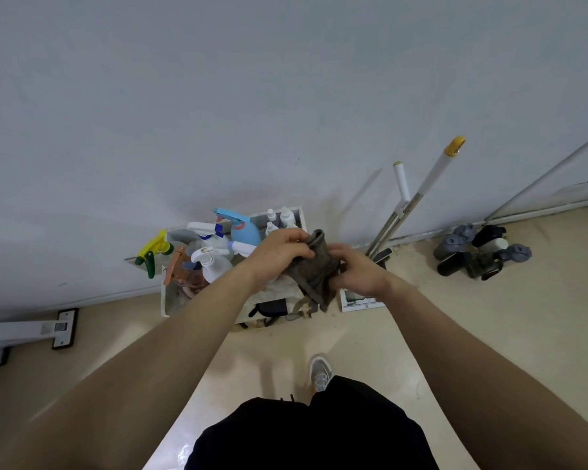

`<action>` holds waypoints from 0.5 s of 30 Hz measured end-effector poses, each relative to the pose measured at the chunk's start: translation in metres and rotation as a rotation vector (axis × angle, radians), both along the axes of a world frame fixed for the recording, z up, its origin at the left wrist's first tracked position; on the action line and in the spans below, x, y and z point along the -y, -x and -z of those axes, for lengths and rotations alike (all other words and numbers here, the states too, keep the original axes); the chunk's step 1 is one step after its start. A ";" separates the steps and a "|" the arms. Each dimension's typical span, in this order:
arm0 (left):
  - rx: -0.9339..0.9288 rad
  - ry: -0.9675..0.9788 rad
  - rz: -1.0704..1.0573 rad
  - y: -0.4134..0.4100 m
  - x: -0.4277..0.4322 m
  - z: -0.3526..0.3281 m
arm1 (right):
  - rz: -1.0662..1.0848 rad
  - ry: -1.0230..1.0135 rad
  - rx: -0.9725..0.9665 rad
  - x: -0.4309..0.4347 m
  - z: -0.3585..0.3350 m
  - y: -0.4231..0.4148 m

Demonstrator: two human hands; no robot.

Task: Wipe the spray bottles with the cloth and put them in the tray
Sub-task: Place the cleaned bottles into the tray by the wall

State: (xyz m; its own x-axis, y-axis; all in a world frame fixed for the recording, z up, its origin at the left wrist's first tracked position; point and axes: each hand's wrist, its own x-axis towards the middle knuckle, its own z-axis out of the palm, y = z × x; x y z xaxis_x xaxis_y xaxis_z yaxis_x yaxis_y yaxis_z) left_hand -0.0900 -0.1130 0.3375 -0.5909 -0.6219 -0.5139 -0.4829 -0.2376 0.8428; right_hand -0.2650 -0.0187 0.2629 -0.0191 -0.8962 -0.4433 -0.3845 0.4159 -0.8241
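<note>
Left hand [279, 254]: fingers curled, gripping cloth top edge.
Right hand [357, 271]: fingers curled around cloth side.
Cloth [314, 271]: grey, soft, crumpled, hanging between hands.
Spray bottles [214, 252]: smooth plastic, upright in white tray [165, 300], beyond left hand.

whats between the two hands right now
In the head view, the grey cloth fills the gap: the left hand holds its upper part and the right hand grips its side.

Colour ref: cloth [314, 266] dark grey-brown; tray [164, 298] white; ctr-left, yellow/green trigger bottle [154, 252], lt-blue bottle [244, 233], white bottle [215, 265], orange-brown bottle [180, 270]; upper-right mop handle [437, 167] white w/ yellow cap; floor [455, 320] beige; shorts [319, 435] black.
</note>
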 end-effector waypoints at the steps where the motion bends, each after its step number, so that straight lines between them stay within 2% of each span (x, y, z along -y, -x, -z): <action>1: 0.000 -0.018 -0.064 0.000 0.001 0.002 | -0.017 -0.031 0.020 -0.001 0.001 0.004; 6: 0.187 0.027 -0.317 -0.006 0.002 0.041 | 0.016 -0.148 -0.101 -0.004 0.018 0.024; 9: 0.315 0.144 -0.354 -0.008 -0.006 0.076 | 0.006 -0.208 -0.136 0.010 0.034 0.033; 12: 0.417 0.141 -0.394 -0.006 -0.016 0.111 | -0.032 -0.254 -0.195 0.035 0.050 0.036; 15: 0.439 0.161 -0.440 0.001 -0.023 0.139 | -0.084 -0.270 -0.265 0.061 0.065 0.030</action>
State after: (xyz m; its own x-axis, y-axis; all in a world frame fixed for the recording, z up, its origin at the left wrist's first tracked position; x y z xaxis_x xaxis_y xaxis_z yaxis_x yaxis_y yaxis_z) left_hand -0.0912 -0.0900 0.1982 -0.0191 -0.8477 -0.5301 -0.6771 -0.3791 0.6307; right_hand -0.2948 -0.0796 0.1978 -0.0959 -0.7514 -0.6528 -0.6118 0.5618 -0.5568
